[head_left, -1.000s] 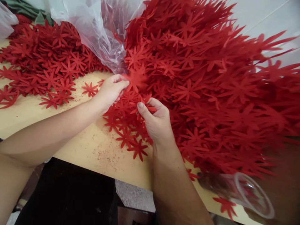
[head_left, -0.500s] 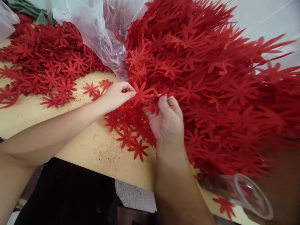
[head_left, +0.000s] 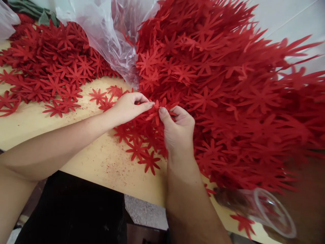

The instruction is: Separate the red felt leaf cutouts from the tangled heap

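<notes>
Near the middle of the view my left hand (head_left: 130, 107) pinches the edge of a red star-shaped flower piece (head_left: 156, 110) between thumb and fingertips. My right hand (head_left: 177, 125) meets it from the right, its thumb pressed on the same flower piece and its fingers curled behind. The fingertips of both hands are nearly touching. Whether more than one layer is held cannot be made out. Right behind the hands rises a big heap of red flower pieces (head_left: 208, 71).
A second red pile (head_left: 58, 64) lies at the left on the tan table (head_left: 101, 162). Clear plastic bags (head_left: 101, 30) hang between the piles. Green fabric leaves (head_left: 44, 17) are at the top left. A clear plastic container (head_left: 274, 213) lies at the lower right.
My right hand has moved left with its red flower piece, closing in on my left hand. My left hand has shifted slightly right and down.
</notes>
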### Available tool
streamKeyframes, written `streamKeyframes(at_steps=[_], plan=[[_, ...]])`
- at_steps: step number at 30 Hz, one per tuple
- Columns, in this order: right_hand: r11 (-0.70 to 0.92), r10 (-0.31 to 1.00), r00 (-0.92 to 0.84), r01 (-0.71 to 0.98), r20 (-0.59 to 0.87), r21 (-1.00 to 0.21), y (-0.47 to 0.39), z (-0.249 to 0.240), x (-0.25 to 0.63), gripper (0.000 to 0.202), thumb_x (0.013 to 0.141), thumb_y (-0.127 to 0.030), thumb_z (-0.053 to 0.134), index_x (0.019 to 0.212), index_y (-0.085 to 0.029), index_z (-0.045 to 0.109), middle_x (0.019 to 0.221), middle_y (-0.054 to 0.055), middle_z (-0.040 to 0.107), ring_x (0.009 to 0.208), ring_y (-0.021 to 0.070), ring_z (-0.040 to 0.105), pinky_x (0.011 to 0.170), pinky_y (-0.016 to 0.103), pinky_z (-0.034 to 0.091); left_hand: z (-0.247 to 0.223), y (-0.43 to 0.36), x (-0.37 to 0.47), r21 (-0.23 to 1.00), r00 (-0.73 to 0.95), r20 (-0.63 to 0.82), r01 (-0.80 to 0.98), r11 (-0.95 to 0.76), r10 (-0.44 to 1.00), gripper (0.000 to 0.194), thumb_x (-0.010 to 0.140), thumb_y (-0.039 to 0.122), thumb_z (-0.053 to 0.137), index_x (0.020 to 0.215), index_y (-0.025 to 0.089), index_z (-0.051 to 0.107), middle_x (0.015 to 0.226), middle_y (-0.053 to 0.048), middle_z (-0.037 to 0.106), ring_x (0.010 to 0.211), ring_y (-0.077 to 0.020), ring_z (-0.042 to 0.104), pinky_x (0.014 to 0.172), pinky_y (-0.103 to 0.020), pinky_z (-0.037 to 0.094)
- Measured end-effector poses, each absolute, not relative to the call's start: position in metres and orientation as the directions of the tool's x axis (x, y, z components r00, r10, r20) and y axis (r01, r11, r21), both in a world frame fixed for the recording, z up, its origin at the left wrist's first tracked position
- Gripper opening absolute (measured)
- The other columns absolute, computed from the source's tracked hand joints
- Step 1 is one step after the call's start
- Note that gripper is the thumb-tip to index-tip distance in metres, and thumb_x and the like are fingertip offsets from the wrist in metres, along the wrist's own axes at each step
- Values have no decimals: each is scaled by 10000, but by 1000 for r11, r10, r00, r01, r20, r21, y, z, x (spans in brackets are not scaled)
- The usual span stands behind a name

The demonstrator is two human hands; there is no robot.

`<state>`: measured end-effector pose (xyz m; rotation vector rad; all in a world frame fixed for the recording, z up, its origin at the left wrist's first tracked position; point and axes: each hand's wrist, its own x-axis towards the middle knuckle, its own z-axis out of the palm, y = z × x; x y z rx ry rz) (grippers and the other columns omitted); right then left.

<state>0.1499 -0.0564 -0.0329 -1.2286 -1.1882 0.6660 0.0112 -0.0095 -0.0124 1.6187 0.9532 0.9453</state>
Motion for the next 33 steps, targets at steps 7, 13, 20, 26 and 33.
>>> streamKeyframes(at_steps=[7, 13, 20, 26, 33], plan=[[329, 895, 254, 178, 366, -927, -59, -31, 147, 246, 680, -427, 687, 679, -210, 572, 540, -59, 521, 451, 56, 459, 417, 196, 394, -9, -11, 11, 999, 399, -35, 33, 24, 916, 128, 756, 200, 595, 650, 131, 572, 509, 57, 447, 465, -29, 346, 528, -228, 311], [312, 884, 317, 150, 345, -938, -59, -28, 146, 255, 707, -418, 663, 671, -207, 524, 515, -78, 471, 383, 27, 377, 351, 178, 332, -9, -14, 11, 997, 473, -70, 26, 66, 878, 153, 740, 274, 630, 678, 147, 570, 483, 63, 432, 410, -18, 289, 459, -228, 215], [339, 877, 306, 148, 369, -929, -55, -36, 145, 213, 741, -410, 625, 757, -219, 533, 659, -48, 552, 540, 64, 524, 512, 211, 464, -11, -14, 13, 995, 523, -90, 4, 103, 848, 184, 755, 257, 631, 651, 144, 528, 500, 53, 454, 415, -16, 291, 470, -233, 190], [355, 888, 321, -22, 330, -934, -52, -41, 151, 207, 681, -339, 691, 780, -227, 546, 701, -61, 573, 560, 54, 544, 546, 207, 488, -7, -14, 11, 998, 485, -40, -18, 56, 874, 283, 771, 364, 610, 644, 140, 491, 528, 56, 437, 461, -20, 305, 498, -216, 218], [385, 851, 409, -59, 329, -921, -52, -36, 150, 182, 676, -277, 687, 716, -210, 523, 617, -80, 525, 487, 38, 470, 467, 184, 407, -8, -17, 16, 998, 453, 51, 4, -59, 890, 314, 810, 343, 559, 593, 147, 444, 547, 60, 413, 514, -36, 331, 556, -219, 277]])
